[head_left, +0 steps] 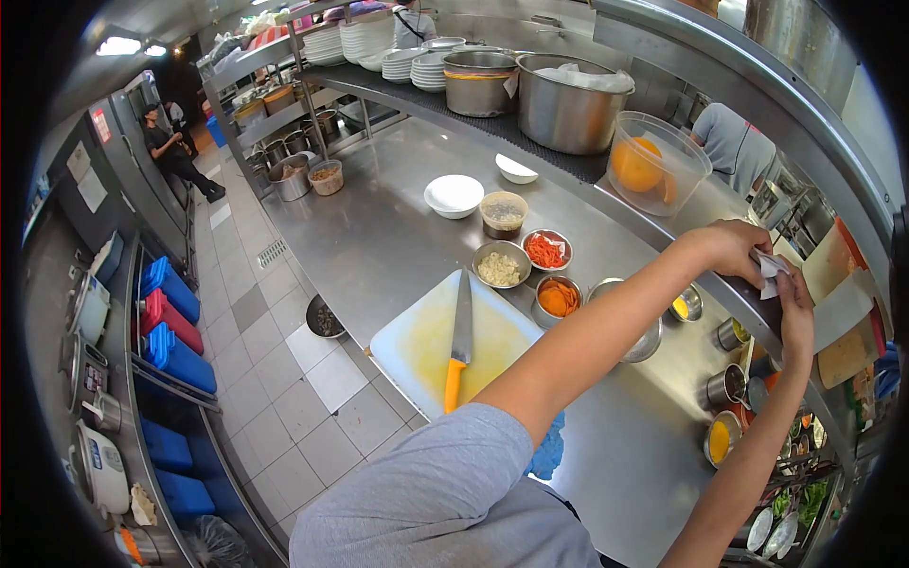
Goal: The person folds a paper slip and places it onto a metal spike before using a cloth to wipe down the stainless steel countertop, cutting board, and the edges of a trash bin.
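Observation:
Both hands are raised at the shelf's edge on the right, closed on a small white paper slip [772,275]. My left hand [734,251] reaches across from the left and pinches its upper side. My right hand [795,301] grips the lower side from below. Some fingertips are hidden behind the paper. Just left of the hands, a clear plastic tub [696,161] with orange pieces inside stands on the shelf. Far from both hands, a knife with an orange handle [456,383] lies on a yellow-stained white cutting board [398,331].
Bowls of shredded red vegetable [547,251], chopped pale pieces [499,269] and orange slices [559,298] stand on the steel counter [379,218]. Large pots [568,109] and stacked plates line the shelf above. Metal cups sit below my arms. Other people stand in the background.

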A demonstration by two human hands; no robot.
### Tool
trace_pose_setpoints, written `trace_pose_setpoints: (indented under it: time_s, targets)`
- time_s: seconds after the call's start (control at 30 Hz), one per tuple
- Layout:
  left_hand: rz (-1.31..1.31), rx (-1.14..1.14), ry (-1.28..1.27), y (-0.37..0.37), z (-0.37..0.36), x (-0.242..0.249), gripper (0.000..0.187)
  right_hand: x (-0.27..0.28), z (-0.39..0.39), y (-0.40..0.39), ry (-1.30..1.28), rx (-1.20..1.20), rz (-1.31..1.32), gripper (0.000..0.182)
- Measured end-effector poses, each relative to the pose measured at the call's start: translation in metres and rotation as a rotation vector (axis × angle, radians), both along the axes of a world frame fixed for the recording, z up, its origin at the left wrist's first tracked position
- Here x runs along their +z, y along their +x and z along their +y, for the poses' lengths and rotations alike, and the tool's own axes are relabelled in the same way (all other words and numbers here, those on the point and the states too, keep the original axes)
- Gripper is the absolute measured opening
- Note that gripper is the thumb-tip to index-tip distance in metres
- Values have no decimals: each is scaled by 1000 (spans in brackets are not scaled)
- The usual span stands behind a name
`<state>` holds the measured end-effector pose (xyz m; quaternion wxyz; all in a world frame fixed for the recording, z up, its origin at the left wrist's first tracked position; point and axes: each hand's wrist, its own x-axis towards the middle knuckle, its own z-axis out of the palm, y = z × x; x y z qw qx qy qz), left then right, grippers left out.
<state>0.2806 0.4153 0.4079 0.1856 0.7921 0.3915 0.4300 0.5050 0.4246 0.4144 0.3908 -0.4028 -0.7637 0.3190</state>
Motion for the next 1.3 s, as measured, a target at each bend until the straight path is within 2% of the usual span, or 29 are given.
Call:
trace_pose_setpoints:
  time_s: [0.07,0.13,0.3,0.37,0.5,0.57,0.7,0.77,0.8,0.87,0.97,1.07,1.1,1.17,1.23,1.3]
  targets:
    - [-44,32,35,-2,1,-3,55,-3,9,4,-23,19,59,44]
    - [-123,65,-35,-4,-13,6,47,-7,11,9,-5,56,45,44]
    - [-143,73,-84,-4,-14,11,56,-12,16,11,105,230,-6,44]
    - [-148,66,-128,-6,-19,12,60,-11,18,11,129,21,-118,44]
    - [-105,52,-24,-7,-19,9,64,-4,9,5,43,-13,-39,48]
    - [-54,49,25,-6,-16,6,64,-5,11,7,39,-148,-60,56]
    - [-96,57,-4,-5,-9,5,57,-11,30,19,-124,-145,83,63]
    - [-124,57,-64,-4,-8,8,54,-17,33,23,78,-167,-11,57]
    - [-153,81,-94,-4,-7,10,53,-18,31,22,74,-169,-9,57]
    - [-180,104,-124,-4,-7,9,52,-18,24,18,195,-21,-114,55]
    - [-190,98,-105,-5,-11,12,57,-6,12,11,106,92,-172,57]
    - [-195,40,-100,-4,-19,16,57,-1,12,11,50,-27,-213,55]
    - [-155,45,-13,-5,-18,13,56,-3,12,10,53,-31,-209,55]
    - [-115,51,72,-5,-14,9,56,-9,11,6,55,-282,45,52]
    - [-27,95,85,-5,-9,5,53,-9,15,11,22,-216,75,53]
    - [-56,107,72,-3,-1,3,53,-11,22,15,-21,-142,96,55]
